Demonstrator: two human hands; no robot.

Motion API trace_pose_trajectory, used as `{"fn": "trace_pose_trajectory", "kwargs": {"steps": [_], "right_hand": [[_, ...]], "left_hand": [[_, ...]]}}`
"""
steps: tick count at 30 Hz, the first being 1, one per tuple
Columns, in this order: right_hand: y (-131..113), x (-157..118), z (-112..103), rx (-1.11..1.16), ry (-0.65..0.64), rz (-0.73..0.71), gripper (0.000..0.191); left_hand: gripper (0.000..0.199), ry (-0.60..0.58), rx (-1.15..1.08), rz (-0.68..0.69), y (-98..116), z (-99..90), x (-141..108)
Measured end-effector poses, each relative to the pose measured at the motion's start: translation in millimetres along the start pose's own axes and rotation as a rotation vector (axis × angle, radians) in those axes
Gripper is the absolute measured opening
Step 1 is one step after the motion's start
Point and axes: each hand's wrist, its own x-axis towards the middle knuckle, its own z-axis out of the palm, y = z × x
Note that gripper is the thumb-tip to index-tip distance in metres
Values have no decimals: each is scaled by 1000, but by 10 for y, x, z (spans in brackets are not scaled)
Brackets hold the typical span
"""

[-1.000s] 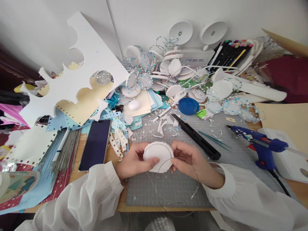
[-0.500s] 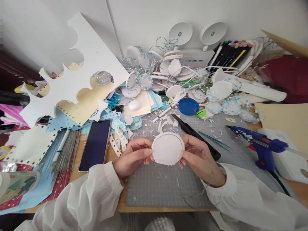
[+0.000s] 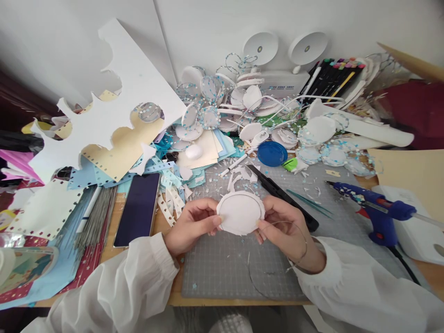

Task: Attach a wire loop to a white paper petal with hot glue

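Between both hands a white foam disc (image 3: 241, 212) is held above the grey cutting mat (image 3: 222, 273). My left hand (image 3: 197, 224) pinches its left edge, thumb on the face and fingers behind. At the right edge my right hand (image 3: 282, 226) grips it the same way. A thin wire (image 3: 250, 273) trails from the right side of the disc, looping by my right hand and down over the mat. Just beyond the disc lie a black utility knife (image 3: 282, 196) and some white foam offcuts (image 3: 244, 173).
A blue glue gun (image 3: 374, 203) and teal tweezers (image 3: 308, 203) lie to the right. On the left are a phone (image 3: 136, 210), a bundle of wires (image 3: 97, 217) and a cut-out white sheet (image 3: 135, 69). Behind, white discs with blue-dotted wire (image 3: 210, 115) pile up near a blue lid (image 3: 272, 153).
The disc has tilted back and shifted slightly left, with both hands still on it. The trailing wire has swung left over the mat.
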Motion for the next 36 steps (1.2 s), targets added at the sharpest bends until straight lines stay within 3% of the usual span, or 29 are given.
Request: {"fn": "trace_pose_trajectory", "kwargs": {"steps": [11,18,24,26,28,32,36], "right_hand": [[65,2,-22,6,49,-9,17],[109,58,-25,167,41,28,13],[-10,146,-2,305,142,87,19],[-38,155,4,316,126,116,20],[-41,146,8,319,88,152,20],[39,101,-9,281,-25,193,19],[120,65,-33,198,-133,213,16]], "left_hand": [[22,10,200,63,8,-48,-16],[30,-23,115,102,-14,-28,11],[26,4,-41,130,19,-6,21],[18,53,-43,91,26,2,26],[23,74,-46,58,15,2,30],[49,1,-15,61,-45,-40,17],[41,-60,197,12,-89,-102,-31]]}}
